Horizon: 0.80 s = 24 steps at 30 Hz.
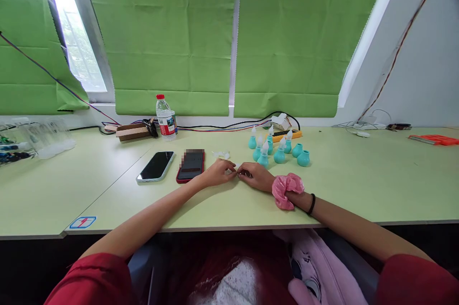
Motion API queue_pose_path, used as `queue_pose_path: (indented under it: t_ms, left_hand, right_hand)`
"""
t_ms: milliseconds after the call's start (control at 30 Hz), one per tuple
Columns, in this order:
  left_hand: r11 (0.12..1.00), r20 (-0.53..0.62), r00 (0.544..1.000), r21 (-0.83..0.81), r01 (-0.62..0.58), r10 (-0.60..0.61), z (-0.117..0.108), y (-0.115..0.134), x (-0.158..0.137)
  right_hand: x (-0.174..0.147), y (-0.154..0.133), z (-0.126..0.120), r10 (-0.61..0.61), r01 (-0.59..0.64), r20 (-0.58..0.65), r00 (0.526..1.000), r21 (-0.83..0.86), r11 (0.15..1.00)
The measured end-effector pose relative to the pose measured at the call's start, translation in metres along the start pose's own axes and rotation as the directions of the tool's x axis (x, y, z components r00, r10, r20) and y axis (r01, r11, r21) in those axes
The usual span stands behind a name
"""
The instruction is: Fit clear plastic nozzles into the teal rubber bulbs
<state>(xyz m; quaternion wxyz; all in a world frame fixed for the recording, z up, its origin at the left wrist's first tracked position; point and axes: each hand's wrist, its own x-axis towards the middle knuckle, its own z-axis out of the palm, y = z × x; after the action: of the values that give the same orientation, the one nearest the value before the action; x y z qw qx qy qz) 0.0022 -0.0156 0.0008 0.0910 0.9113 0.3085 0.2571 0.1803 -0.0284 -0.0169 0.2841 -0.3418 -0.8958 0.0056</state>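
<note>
My left hand (219,172) and my right hand (257,176) meet over the middle of the table, fingertips pinched together. Whatever lies between them is too small to make out. Just beyond the left fingers lie small white pieces (223,155). Past my right hand stand several round teal holders; some carry a white flame-shaped bulb (283,143), while a holder (303,158) at the right end has an open top. A pink scrunchie (287,190) and a dark bracelet circle my right wrist.
Left of my hands lie a phone in a red case (191,166) and a pale-edged phone (155,167). Behind them are a water bottle (166,118) and a cardboard tray (132,133). Clear plastic containers (48,137) stand far left. An orange tool (435,139) lies far right.
</note>
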Motion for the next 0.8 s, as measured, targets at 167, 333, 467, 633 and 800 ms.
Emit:
queue_pose_path:
  t_ms: [167, 333, 467, 633, 800]
  left_hand:
    - [0.990, 0.090, 0.990, 0.086, -0.115, 0.107, -0.008, -0.002, -0.003]
    - [0.985, 0.084, 0.994, 0.152, -0.081, 0.069, -0.015, -0.005, -0.003]
    - [0.988, 0.121, 0.990, 0.127, -0.085, 0.070, -0.013, -0.007, -0.001]
    - [0.998, 0.106, 0.993, 0.013, -0.058, 0.056, -0.005, -0.009, 0.000]
    - [0.999, 0.076, 0.997, 0.016, -0.034, 0.033, 0.000, -0.007, 0.000]
  right_hand:
    - [0.000, 0.001, 0.001, 0.005, -0.005, -0.010, 1.000, -0.007, 1.000]
    - [0.000, 0.001, 0.000, 0.014, -0.014, -0.022, 1.000, 0.005, 1.000]
    - [0.000, 0.001, 0.000, 0.023, -0.023, -0.036, 0.999, 0.019, 1.000]
    - [0.001, 0.001, 0.001, 0.001, 0.005, -0.077, 0.997, 0.077, 0.997]
    - [0.001, 0.002, 0.001, 0.005, 0.009, -0.100, 0.995, 0.147, 0.989]
